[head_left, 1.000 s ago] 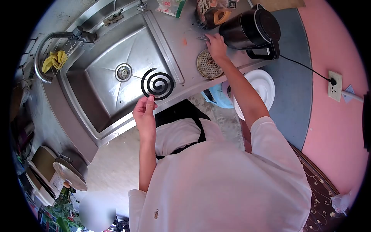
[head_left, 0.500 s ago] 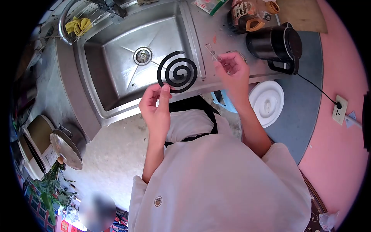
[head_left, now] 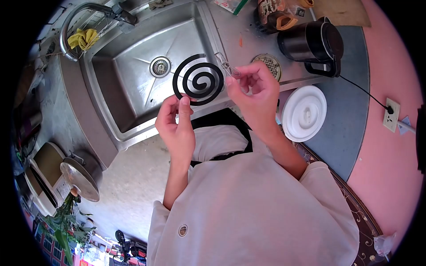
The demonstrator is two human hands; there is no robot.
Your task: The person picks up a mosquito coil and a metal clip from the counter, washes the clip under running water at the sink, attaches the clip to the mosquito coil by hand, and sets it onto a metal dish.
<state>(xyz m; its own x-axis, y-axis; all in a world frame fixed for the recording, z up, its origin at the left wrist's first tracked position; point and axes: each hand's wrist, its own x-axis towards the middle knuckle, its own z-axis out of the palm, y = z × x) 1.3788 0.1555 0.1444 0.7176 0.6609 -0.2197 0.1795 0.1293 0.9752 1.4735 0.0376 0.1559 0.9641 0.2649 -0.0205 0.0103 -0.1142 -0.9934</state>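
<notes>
A black spiral coil (head_left: 202,91) is pinched at its lower edge between the thumb and fingers of my left hand (head_left: 177,122), over the near rim of the steel sink (head_left: 104,111). Just right of the coil, my right hand (head_left: 256,91) pinches a small metal wire clip (head_left: 227,66). The clip's tip is close to the coil's right side; whether they touch I cannot tell. Behind my right hand, a round tin with a perforated top (head_left: 271,64) rests on the counter.
A black kettle (head_left: 308,42) with a cord stands at the right, by a brown bottle (head_left: 270,15). Below it is a white lid (head_left: 304,113). A faucet (head_left: 66,33) and a yellow cloth (head_left: 83,39) are at the upper left. A lidded pot (head_left: 82,177) is lower left.
My right hand has lifted the wire clip from the counter near the tin and brought it left, beside the coil. My left hand still holds the coil, and the view has shifted.
</notes>
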